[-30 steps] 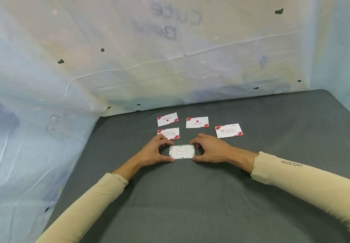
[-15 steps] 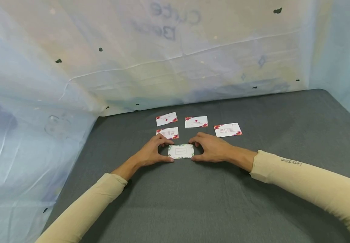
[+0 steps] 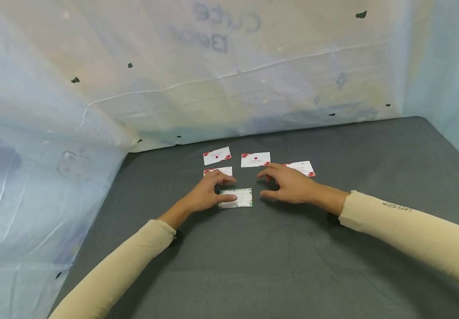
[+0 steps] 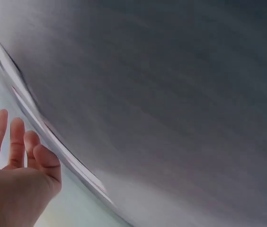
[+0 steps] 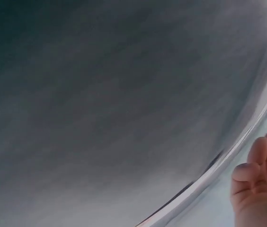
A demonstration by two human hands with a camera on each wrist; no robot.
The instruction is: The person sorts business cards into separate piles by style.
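1. Holding a small white rectangular card with a green leafy border by its left edge, our left hand has its thumb laid over the card's near-left corner and its fingers curled above the far-left side, so the card is pinched and seems slightly tipped on the dark grey felt-like table cover.

2. We see our right hand just to the right of that card and clear of it, fingers loosely bent and spread, with nothing in its grasp.

3. We count four white rectangular cards with red floral corners beyond the hands: one at far left, one beside it at centre, a third partly under our left fingertips, and a fourth partly hidden behind our right hand.

4. We wear long beige sleeves on both arms.

5. We note a pale, crinkled plastic sheet walling the table at the back and sides.

6. We get little from the wrist cameras, both blurred: each shows only grey cloth and some relaxed fingers, so the grip detail rests on the head view.
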